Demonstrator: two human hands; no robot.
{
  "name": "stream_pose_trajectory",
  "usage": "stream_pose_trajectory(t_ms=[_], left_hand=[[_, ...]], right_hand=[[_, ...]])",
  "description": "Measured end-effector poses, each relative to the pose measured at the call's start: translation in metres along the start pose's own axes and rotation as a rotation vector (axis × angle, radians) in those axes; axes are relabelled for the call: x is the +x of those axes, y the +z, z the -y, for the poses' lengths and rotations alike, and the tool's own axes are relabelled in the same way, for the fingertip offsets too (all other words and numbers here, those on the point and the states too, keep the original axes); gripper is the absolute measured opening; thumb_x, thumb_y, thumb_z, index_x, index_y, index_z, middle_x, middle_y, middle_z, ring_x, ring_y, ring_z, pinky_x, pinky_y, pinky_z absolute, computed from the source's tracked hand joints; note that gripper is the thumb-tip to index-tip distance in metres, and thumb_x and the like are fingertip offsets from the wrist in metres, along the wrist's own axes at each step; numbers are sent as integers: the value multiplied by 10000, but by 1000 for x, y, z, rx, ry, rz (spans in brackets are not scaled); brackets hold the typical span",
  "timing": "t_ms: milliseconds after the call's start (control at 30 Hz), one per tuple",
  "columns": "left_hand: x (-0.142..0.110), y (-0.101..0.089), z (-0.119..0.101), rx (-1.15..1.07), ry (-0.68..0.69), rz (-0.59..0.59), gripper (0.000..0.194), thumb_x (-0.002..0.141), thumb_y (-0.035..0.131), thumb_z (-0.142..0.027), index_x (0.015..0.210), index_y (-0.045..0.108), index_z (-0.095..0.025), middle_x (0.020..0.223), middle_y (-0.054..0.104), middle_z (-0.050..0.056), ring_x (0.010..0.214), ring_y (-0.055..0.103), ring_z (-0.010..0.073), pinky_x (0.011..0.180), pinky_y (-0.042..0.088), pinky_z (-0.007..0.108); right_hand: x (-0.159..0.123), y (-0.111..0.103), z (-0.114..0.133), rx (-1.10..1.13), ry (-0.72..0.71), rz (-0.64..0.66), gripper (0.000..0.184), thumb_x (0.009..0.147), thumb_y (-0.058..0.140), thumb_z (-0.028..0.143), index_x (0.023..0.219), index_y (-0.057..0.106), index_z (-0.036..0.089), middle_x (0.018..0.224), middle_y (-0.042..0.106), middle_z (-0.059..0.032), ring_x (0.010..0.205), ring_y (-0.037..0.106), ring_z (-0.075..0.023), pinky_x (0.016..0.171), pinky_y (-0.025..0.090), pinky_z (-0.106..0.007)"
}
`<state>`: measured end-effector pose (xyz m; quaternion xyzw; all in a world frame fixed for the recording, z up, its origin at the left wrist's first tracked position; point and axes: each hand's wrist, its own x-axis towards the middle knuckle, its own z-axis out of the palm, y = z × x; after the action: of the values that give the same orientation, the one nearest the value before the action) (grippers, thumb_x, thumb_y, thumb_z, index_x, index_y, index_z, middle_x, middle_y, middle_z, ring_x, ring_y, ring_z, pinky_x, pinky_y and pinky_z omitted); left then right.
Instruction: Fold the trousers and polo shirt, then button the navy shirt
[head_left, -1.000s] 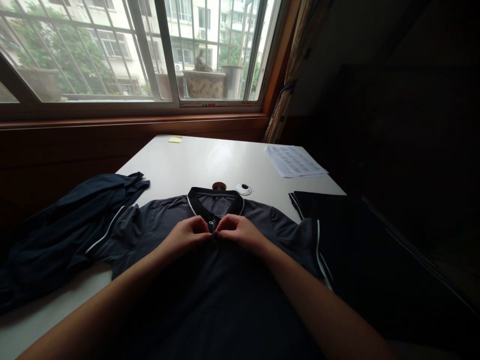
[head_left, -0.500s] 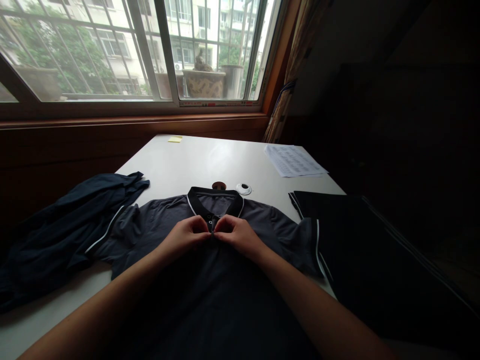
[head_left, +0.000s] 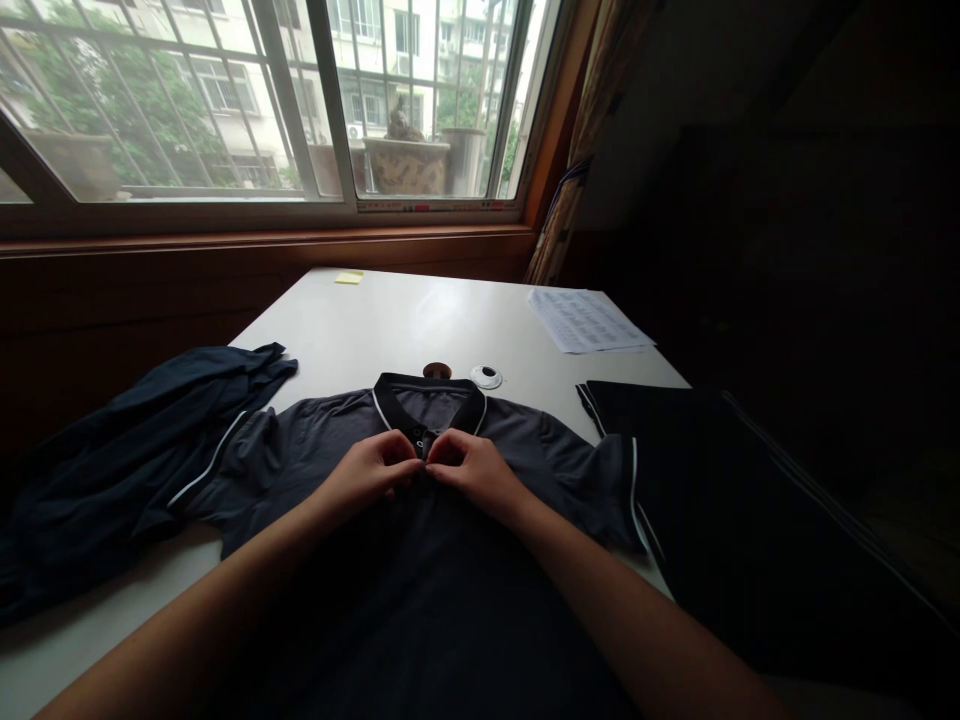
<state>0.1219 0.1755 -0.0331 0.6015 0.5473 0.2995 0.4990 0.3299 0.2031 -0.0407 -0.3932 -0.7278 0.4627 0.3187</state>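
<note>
Pinching dark-grey, black-collared fabric polo (head_left: pixel 435 560) in grips of L hand (head_left: pixel 371 468) & R hand (head_left: pixel 480 470), barely shifting vs. sec ago, so still working same spot.

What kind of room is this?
Probably a room in a home, perhaps a study: a white desk with printed papers, a patterned curtain, and a barred window with potted plants outside.
</note>
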Motion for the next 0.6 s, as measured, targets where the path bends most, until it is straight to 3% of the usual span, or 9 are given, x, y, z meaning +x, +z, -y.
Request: stream_pose_trajectory(t_ms=[600], left_hand=[[-2, 0, 0, 35, 11, 12, 377, 759, 731, -514, 848, 649, -157, 718, 623, -1, 589, 568, 132, 482, 462, 216]], right_hand=[[0, 1, 0, 0, 12, -6, 81, 767, 731, 232, 832, 696, 199, 815, 715, 7, 790, 658, -166, 718, 482, -258]])
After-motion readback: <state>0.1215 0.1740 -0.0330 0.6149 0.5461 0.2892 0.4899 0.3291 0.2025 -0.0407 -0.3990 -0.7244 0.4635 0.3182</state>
